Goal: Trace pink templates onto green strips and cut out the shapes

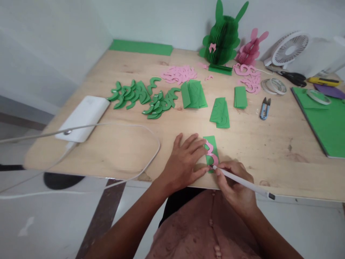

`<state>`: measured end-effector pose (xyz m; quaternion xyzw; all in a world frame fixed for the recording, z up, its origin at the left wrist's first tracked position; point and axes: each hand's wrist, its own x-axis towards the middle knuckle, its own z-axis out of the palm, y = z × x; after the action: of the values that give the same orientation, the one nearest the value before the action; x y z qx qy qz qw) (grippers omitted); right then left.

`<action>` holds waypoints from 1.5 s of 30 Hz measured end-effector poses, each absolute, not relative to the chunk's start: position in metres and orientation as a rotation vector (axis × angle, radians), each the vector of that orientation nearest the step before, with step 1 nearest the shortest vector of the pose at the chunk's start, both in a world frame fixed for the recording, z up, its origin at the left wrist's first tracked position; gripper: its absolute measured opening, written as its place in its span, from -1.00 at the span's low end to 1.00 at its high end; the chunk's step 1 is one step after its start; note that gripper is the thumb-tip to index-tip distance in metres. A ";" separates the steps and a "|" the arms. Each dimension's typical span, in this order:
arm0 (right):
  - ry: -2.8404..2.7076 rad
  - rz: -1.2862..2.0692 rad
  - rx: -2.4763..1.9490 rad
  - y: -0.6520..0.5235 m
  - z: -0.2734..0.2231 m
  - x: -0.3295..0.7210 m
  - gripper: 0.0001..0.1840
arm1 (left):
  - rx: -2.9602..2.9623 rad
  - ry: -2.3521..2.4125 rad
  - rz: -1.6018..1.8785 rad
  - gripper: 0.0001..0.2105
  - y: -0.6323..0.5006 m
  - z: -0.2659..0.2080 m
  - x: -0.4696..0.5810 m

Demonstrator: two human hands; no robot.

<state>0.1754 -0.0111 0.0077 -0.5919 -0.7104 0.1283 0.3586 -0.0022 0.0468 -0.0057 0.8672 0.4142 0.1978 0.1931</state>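
Note:
My left hand (185, 162) lies with its fingers spread on the table, its fingertips holding down the left side of a pink curvy paper cutout (215, 159). Under that cutout is a small upright rectangle of green paper (211, 139). My right hand (238, 187) grips a slim white pen (246, 183), whose tip meets the lower end of the pink shape. Beyond my hands lie green paper pieces with curved outlines drawn on them (219, 112), a folded green stack (193, 94) and a smaller green stack (240, 97).
Piles of green curved cutouts (157, 106) and pink cutouts (179, 74) lie farther back. A white power bank (83, 118) with a looping cable is left. Blue snips (265, 108), tape rolls (277, 86), black scissors (293, 77) and a fan (290, 48) stand right, near a green paper rabbit (223, 39).

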 end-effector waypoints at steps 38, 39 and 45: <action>-1.769 0.483 -1.539 -0.011 0.007 0.176 -0.95 | 2.427 1.156 0.523 -0.68 0.048 -0.005 -0.003; -1.729 0.504 -1.562 -0.010 0.008 0.177 -0.95 | 2.433 1.156 0.519 -0.68 0.048 -0.005 -0.003; -1.683 0.537 -1.585 -0.002 0.010 0.175 -0.93 | 2.447 1.157 0.512 -0.65 0.048 -0.006 -0.003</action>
<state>0.1755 -0.0018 0.0104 -0.6191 -0.6576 0.2098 0.3745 -0.0033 0.0477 -0.0057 0.8716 0.4122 0.1826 0.1924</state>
